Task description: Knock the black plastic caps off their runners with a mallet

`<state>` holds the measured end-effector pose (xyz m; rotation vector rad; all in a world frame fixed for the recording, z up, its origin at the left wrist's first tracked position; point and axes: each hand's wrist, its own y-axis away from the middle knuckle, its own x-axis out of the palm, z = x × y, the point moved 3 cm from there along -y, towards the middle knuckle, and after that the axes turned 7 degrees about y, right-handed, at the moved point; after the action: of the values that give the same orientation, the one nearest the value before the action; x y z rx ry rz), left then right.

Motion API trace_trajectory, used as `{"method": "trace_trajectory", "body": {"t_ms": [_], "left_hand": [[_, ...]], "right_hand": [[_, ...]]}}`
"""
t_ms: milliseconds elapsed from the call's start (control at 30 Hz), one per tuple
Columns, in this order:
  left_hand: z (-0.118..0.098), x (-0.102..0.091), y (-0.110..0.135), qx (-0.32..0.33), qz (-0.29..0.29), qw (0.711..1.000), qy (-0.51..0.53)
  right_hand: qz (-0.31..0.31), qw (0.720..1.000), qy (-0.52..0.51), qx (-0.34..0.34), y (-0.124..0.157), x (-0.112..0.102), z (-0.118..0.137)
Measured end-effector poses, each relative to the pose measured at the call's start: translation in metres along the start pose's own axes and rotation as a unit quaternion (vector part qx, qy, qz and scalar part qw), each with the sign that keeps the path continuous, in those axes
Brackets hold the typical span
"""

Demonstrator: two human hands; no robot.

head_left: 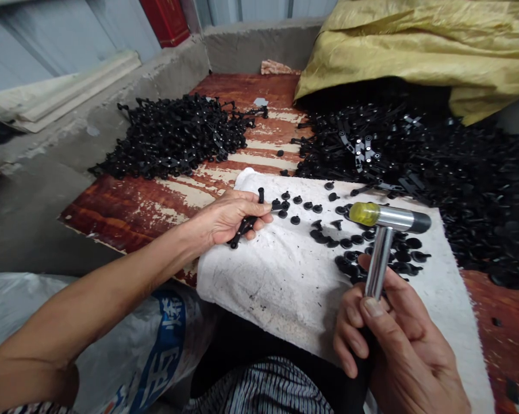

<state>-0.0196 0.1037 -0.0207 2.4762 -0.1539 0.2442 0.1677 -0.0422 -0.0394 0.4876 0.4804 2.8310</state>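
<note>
My left hand [229,218] grips a short black plastic runner strip [244,230] above a folded white cloth [276,282], with a peg-like piece standing up by the fingertips. My right hand [397,345] is closed around the metal handle of a small hammer [380,259]. The hammer's steel head has a yellow translucent face [365,214] and hangs just above several loose black mushroom-shaped plastic parts [349,244] scattered on the cloth. Whether the hammer touches those parts is hard to tell.
A heap of black plastic runners [173,135] lies on a peeling red-painted board [125,213], and a larger heap [414,167] spreads to the right beneath a yellow woven sack [423,46]. A concrete ledge [156,86] borders the board. A white woven bag [156,339] lies at lower left.
</note>
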Motion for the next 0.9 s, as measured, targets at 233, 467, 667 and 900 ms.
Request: {"method": "trace_trajectory", "body": {"t_ms": [233, 467, 667, 900], "left_hand": [[0.001, 0.0, 0.0, 0.003, 0.006, 1.0, 0.002], [0.0, 0.002, 0.002, 0.012, -0.018, 1.0, -0.014], [0.002, 0.005, 0.004, 0.019, -0.031, 0.999, -0.02], [0.003, 0.007, 0.009, 0.01, -0.044, 0.999, -0.026]], "right_hand": [[0.002, 1.0, 0.005, -0.001, 0.0, 0.001, 0.001], [0.007, 1.0, 0.005, 0.001, 0.0, 0.001, 0.001], [0.018, 0.999, 0.036, -0.029, -0.001, 0.003, -0.002], [0.057, 0.916, 0.359, -0.167, -0.01, -0.006, 0.017]]}}
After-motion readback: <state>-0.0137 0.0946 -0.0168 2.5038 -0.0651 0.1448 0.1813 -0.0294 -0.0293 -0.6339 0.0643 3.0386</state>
